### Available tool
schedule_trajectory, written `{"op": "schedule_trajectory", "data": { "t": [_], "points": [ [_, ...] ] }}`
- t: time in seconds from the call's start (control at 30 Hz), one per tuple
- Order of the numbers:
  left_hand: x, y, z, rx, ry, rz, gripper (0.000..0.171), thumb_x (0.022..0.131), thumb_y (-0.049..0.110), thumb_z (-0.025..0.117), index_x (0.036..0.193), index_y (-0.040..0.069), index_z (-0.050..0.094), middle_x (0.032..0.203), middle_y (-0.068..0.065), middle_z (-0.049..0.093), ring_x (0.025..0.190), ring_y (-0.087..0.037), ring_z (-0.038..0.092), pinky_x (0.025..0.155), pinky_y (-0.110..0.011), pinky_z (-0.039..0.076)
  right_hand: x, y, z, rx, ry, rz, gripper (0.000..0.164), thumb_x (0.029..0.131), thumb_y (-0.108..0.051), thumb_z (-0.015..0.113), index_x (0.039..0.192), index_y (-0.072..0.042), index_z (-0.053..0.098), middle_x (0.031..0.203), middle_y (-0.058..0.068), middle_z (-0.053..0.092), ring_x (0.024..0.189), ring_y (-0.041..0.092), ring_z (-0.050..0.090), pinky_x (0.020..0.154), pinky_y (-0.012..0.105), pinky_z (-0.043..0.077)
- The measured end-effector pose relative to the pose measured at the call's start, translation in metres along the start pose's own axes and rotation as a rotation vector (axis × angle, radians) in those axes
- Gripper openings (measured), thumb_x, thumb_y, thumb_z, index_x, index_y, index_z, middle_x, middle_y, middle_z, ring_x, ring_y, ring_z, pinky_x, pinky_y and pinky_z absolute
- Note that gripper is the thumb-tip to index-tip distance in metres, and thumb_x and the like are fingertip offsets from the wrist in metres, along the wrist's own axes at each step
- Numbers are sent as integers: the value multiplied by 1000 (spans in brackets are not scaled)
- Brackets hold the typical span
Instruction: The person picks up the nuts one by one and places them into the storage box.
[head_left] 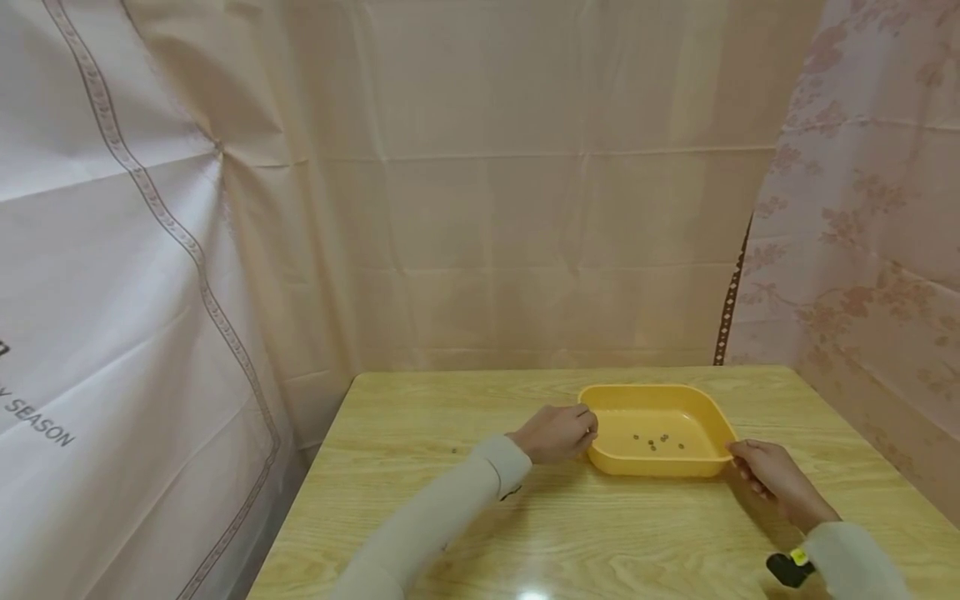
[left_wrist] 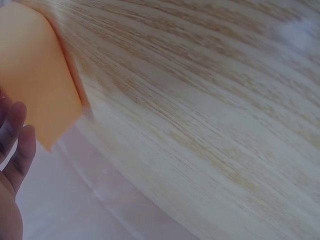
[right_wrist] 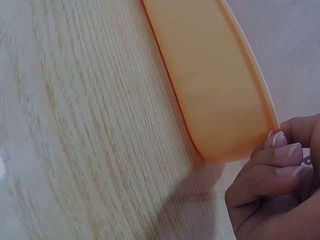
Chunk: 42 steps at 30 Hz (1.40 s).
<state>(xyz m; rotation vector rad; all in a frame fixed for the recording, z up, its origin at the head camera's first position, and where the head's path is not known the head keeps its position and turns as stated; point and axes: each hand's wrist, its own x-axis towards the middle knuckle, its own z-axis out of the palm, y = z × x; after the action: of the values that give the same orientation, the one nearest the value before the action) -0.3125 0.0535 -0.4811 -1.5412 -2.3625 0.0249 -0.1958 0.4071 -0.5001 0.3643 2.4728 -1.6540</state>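
Note:
A shallow yellow plastic tray point(head_left: 652, 467) stands on the wooden table, with several small dark metallic pieces point(head_left: 651, 443) scattered on its floor, too small to identify. My left hand point(head_left: 558, 432) holds the tray's left side at the rim. In the left wrist view, bent fingers point(left_wrist: 17, 135) lie against the tray's outer wall point(left_wrist: 40, 75); the thumb is hidden. At the near right corner, my right hand point(head_left: 772, 475) pinches the rim between thumb and forefinger. The right wrist view shows its other fingers point(right_wrist: 270, 180) curled below the rim, beside the tray wall point(right_wrist: 215, 80).
One more small dark piece point(head_left: 453, 451) lies on the table point(head_left: 405, 408), left of the tray. Cloth curtains point(head_left: 525, 208) hang behind the table and along both sides. A black object with a yellow tag point(head_left: 790, 569) is at the right sleeve.

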Motion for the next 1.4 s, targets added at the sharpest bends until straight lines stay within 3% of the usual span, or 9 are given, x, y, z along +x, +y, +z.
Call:
{"op": "schedule_trajectory", "data": {
  "t": [0.57, 0.9, 1.17, 1.4],
  "points": [
    [-5, 1, -4, -28, 8, 12, 19, 109, 26, 52, 108, 19, 69, 99, 8, 64, 76, 1, 55, 64, -9, 42, 2, 1, 0, -1, 8, -2, 39, 111, -33, 42, 83, -10, 55, 70, -4, 48, 54, 7, 43, 50, 23, 42],
    [-14, -11, 5, -51, 65, 8, 18, 109, 24, 52, 104, 20, 68, 95, 10, 63, 73, 4, 52, 59, -8, 38, 1, 0, -2, 22, -21, 14, 38, 111, -32, 41, 84, -10, 56, 71, -4, 48, 56, 7, 43, 52, 23, 42],
    [-29, -21, 4, -12, 80, 1, 12, 106, 25, 59, 105, 20, 70, 96, 9, 65, 75, 3, 57, 62, -10, 43, 1, 1, -1, 27, -27, 17, 37, 111, -31, 40, 84, -10, 56, 71, -4, 48, 56, 7, 43, 51, 23, 42],
    [-53, -34, -1, -8, 27, -61, 12, 106, 27, 59, 105, 20, 68, 98, 9, 65, 76, 1, 58, 63, -12, 46, 1, 0, -2, 1, -33, 13, 39, 111, -33, 39, 86, -9, 56, 72, -4, 48, 57, 8, 43, 52, 24, 42]
  ]
}}
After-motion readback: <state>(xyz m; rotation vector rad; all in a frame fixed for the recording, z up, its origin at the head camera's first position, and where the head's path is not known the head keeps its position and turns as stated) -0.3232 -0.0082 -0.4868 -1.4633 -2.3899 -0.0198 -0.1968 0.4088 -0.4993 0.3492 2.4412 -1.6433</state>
